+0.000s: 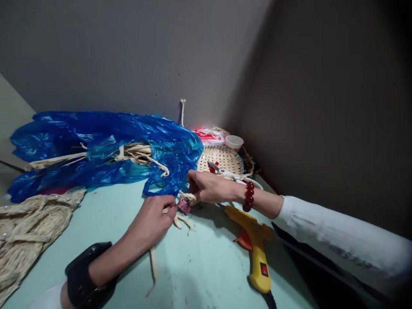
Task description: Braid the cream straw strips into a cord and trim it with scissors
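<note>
**Fig. – Head view (only view).** L grip (154,219) is clenched, its fingertips pinching the end of a husk strip (166,210). There's a black wristband (86,272) behind it. R grip (209,186) is closed too, thumb & forefinger nipping the braided knot (188,198), w/ a red bead bracelet (249,196) at that wrist. The knot sits btwn the two grips, low over the worktop (199,270). A pink clip (184,206) is right under the knot and touching it.

**Progress (judged).** Only this small knot looks worked up. Loose strip ends (180,221) trail unbraided below it, and one long strip (152,264) lies flat under the L wrist. Beyond both grips a husk bundle (135,153) sits inside a blue plastic bag (103,141), apparently not drawn on. Most of the braiding seems left to do. A yellow glue gun (254,244) lies unheld just below the R forearm; can't tell if it's on.

**Surface & room.** The worktop is pale green, scuffed, w/ small specks. Far left of the L grip is a coarse woven mat (28,223) at the edge. Behind the R grip a round woven tray (220,158) has scissors (225,172) at its near rim. Further back are a white cup (234,141) & a red-and-white packet (209,135). The walls are plain grey and meet in a corner past the tray. A short cord (183,111) hangs on the wall above the bag. The R side of the room is dim.
</note>
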A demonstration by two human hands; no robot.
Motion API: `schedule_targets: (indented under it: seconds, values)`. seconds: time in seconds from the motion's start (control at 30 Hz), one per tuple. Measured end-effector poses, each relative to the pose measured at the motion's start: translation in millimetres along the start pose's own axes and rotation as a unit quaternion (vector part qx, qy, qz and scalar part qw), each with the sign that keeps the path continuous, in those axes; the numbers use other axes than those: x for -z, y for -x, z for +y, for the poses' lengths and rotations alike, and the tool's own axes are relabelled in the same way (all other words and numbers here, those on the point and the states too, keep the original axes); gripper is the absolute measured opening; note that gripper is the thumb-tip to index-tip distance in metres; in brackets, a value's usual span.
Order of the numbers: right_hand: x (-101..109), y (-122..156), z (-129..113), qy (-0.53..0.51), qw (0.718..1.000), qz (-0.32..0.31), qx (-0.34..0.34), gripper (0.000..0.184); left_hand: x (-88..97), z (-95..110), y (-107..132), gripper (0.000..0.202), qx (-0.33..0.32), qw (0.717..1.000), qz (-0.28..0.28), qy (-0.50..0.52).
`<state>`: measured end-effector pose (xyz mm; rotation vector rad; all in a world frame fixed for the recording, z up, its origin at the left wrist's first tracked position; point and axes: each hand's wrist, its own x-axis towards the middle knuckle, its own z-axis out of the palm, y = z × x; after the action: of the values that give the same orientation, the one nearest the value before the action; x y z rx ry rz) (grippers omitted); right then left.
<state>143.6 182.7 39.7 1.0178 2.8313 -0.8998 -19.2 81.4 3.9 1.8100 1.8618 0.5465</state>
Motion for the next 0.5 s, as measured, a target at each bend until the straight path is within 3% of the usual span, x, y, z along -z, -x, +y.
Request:
schedule_targets:
  seconds: [0.5]
  values:
    - [0.8,-0.3,-3.4,0.004,1.000,0.006,-0.022,0.035,-3.6,-4.5,-3.3,0.026,-0.024,0.997,-0.065,-0.016]
